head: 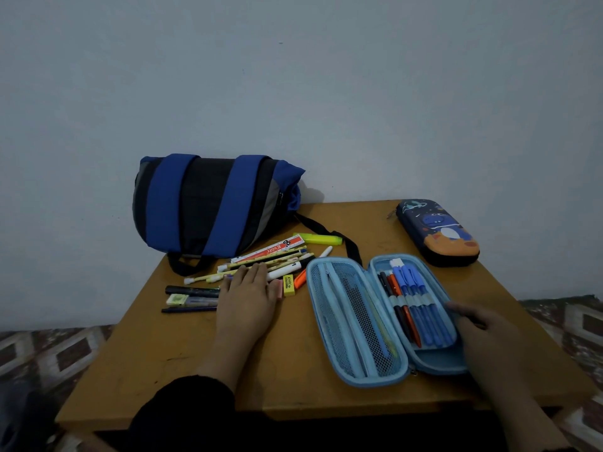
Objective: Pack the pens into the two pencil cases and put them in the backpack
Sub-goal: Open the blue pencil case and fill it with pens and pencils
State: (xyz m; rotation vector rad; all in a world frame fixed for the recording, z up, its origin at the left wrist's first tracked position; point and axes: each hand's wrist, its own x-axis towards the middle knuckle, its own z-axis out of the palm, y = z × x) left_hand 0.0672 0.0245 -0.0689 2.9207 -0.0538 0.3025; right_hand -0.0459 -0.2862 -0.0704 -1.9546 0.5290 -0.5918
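A light-blue pencil case (329,324) lies open on the wooden table (163,370). Its right half holds several blue, black and orange pens (412,305) under elastic loops, and its left half is a mesh pocket. My right hand (486,337) rests on the case's right rim with fingers stretched toward the pens. My left hand (248,298) lies flat, fingers straight, on a loose pile of pens (280,261). A closed dark-blue pencil case (440,233) with a dinosaur print sits at the back right. The blue and black backpack (208,203) lies at the back left against the wall.
Around the pile lie a ruler (270,249), a yellow highlighter (319,238), a yellow eraser (288,285) and dark pens (192,291). A backpack strap (352,247) runs toward the open case. The table's front edge is close to me; patterned floor lies on both sides.
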